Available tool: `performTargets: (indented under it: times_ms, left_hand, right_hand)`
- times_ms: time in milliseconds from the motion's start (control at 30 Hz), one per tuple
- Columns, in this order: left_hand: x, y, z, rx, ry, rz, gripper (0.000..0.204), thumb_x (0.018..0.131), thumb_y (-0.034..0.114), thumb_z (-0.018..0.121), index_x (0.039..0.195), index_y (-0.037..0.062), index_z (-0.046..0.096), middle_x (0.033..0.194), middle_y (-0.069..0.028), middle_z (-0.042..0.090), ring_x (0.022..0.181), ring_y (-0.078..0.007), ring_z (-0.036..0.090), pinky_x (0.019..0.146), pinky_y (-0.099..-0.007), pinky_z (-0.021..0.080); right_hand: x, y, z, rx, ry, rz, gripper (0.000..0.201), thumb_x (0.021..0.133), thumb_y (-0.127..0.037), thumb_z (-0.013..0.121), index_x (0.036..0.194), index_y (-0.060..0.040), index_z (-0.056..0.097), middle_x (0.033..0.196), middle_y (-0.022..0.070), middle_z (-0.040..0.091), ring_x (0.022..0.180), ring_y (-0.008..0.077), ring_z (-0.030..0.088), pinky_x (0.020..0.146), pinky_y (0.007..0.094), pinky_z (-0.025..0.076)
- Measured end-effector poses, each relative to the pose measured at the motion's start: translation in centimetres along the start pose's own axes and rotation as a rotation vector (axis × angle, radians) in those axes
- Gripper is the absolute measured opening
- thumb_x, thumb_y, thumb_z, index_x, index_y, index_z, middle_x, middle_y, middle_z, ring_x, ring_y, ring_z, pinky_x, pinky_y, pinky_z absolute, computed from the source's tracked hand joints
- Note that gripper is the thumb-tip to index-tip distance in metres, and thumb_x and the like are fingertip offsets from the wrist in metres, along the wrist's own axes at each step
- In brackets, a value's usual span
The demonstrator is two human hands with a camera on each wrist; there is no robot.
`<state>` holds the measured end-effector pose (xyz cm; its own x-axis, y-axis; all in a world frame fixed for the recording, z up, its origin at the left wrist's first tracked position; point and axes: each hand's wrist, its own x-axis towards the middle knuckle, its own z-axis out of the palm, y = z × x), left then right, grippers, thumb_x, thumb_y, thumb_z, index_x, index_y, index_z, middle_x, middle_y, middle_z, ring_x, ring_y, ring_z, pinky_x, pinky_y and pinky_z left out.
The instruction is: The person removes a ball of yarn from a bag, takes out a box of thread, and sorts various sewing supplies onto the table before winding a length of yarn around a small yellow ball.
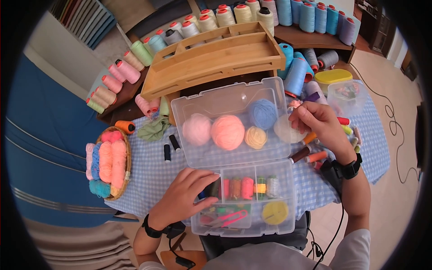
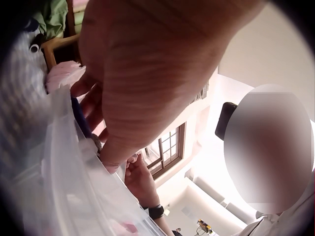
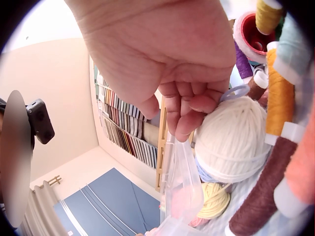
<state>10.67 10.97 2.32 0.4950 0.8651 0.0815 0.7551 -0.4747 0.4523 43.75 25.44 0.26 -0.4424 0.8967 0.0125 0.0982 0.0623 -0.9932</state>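
Observation:
A clear plastic box (image 1: 288,211) stands with its lid (image 1: 229,157) tipped back. My left hand (image 1: 184,193) reaches into its left compartment, thumb and fingers about a dark thread spool (image 1: 215,188). In the left wrist view, a dark blue spool (image 2: 80,118) lies along the box wall beside the fingers. Colourful spools (image 1: 247,188) fill the neighbouring compartments; pink-handled snips (image 1: 235,218) and a yellow disc (image 1: 275,212) lie in front. My right hand (image 1: 321,126), fingers loosely curled with nothing visible in them, is over a white yarn ball (image 3: 231,140) by the lid's right edge.
Pink, peach, blue and yellow yarn balls (image 1: 227,132) show at the lid. Loose spools (image 1: 316,156) lie to the right on checked cloth. A basket of yarn (image 1: 127,166) stands left. Behind are a wooden rack (image 1: 211,67) and rows of thread cones (image 1: 307,18).

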Motion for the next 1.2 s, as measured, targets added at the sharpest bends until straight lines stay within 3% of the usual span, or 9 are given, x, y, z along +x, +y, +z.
performTargets:
  times_ms: [200,400,733,833,900,933,1000,1100,1200]
  left_hand:
    - [0.3,0.5,0.3,0.084,0.006,-0.045,0.044,0.076,0.004,0.067,0.119,0.0037,0.057,0.107,-0.011,0.058,0.099,-0.0311,0.053,0.086,-0.0395,0.044]
    - [0.0,1.4,0.7,0.199,0.037,0.024,0.042,0.075,0.0,0.067,0.116,0.0044,0.059,0.104,-0.0106,0.057,0.097,-0.031,0.053,0.086,-0.0399,0.044]
    - [0.6,-0.2,1.4,0.107,0.089,-0.011,0.038,0.076,-0.004,0.066,0.112,0.0052,0.06,0.102,-0.0123,0.053,0.097,-0.0311,0.052,0.082,-0.0374,0.046]
    - [-0.1,0.2,1.1,0.024,0.17,-0.064,0.036,0.078,-0.006,0.064,0.112,0.0041,0.06,0.104,-0.0129,0.053,0.096,-0.0315,0.052,0.082,-0.0367,0.047]
    - [-1.1,-0.3,0.1,0.077,0.349,-0.161,0.033,0.083,-0.005,0.061,0.114,0.0023,0.059,0.108,-0.0119,0.054,0.092,-0.0248,0.057,0.078,-0.0319,0.05]
    - [-1.5,-0.7,-0.4,0.078,0.347,-0.158,0.033,0.083,-0.005,0.061,0.114,0.0023,0.059,0.108,-0.0119,0.054,0.092,-0.0248,0.057,0.078,-0.0319,0.05]
    - [-2.3,-2.0,-1.1,-0.203,0.53,-0.475,0.03,0.088,-0.003,0.059,0.118,0.0009,0.057,0.107,-0.01,0.056,0.09,-0.016,0.059,0.07,-0.0265,0.053]
    - [-3.5,-5.1,-1.1,-0.4,0.479,-0.606,0.03,0.091,-0.001,0.058,0.12,0.0006,0.055,0.104,-0.0081,0.058,0.089,-0.0112,0.058,0.063,-0.0241,0.053]
    - [-4.1,-6.9,0.3,-0.476,0.443,-0.603,0.03,0.091,0.001,0.058,0.121,0.0013,0.055,0.103,-0.0078,0.058,0.09,-0.0115,0.058,0.069,-0.0239,0.053]
  right_hand:
    - [0.0,-0.2,0.0,-0.008,-0.009,-0.007,0.036,0.1,-0.034,0.053,0.096,-0.0008,0.066,0.08,0.0009,0.063,0.073,0.0069,0.053,0.069,0.0229,0.046]
    - [0.0,0.0,0.0,-0.02,-0.004,-0.01,0.035,0.1,-0.033,0.053,0.096,-0.0006,0.066,0.08,0.001,0.063,0.072,0.0066,0.053,0.069,0.0224,0.046]
    - [0.0,0.0,0.1,-0.022,0.009,-0.006,0.035,0.1,-0.033,0.053,0.096,-0.0002,0.066,0.08,0.0013,0.063,0.072,0.0064,0.053,0.069,0.0221,0.046]
    - [0.1,0.1,0.0,-0.027,-0.003,-0.013,0.035,0.099,-0.032,0.053,0.097,0.0,0.066,0.08,0.0015,0.063,0.072,0.0067,0.053,0.069,0.0224,0.046]
    - [0.0,0.1,0.1,-0.017,0.005,-0.015,0.035,0.099,-0.032,0.054,0.097,0.0002,0.066,0.08,0.0015,0.064,0.072,0.0068,0.054,0.069,0.0224,0.046]
    - [0.0,0.1,0.1,-0.011,0.015,-0.016,0.035,0.099,-0.032,0.054,0.097,0.0003,0.066,0.08,0.0015,0.064,0.073,0.0069,0.054,0.07,0.0225,0.046]
    - [0.0,0.0,0.0,-0.019,0.009,-0.017,0.035,0.099,-0.032,0.054,0.097,0.0004,0.066,0.08,0.0015,0.064,0.073,0.007,0.054,0.07,0.0226,0.046]
    - [-0.1,0.1,0.1,-0.03,0.005,-0.018,0.035,0.099,-0.033,0.054,0.096,0.0006,0.066,0.08,0.0016,0.064,0.073,0.007,0.055,0.07,0.0228,0.047]
    - [0.0,-0.1,0.1,-0.039,0.017,-0.019,0.036,0.099,-0.033,0.054,0.096,0.0006,0.066,0.08,0.0017,0.064,0.072,0.0071,0.055,0.069,0.0231,0.047]
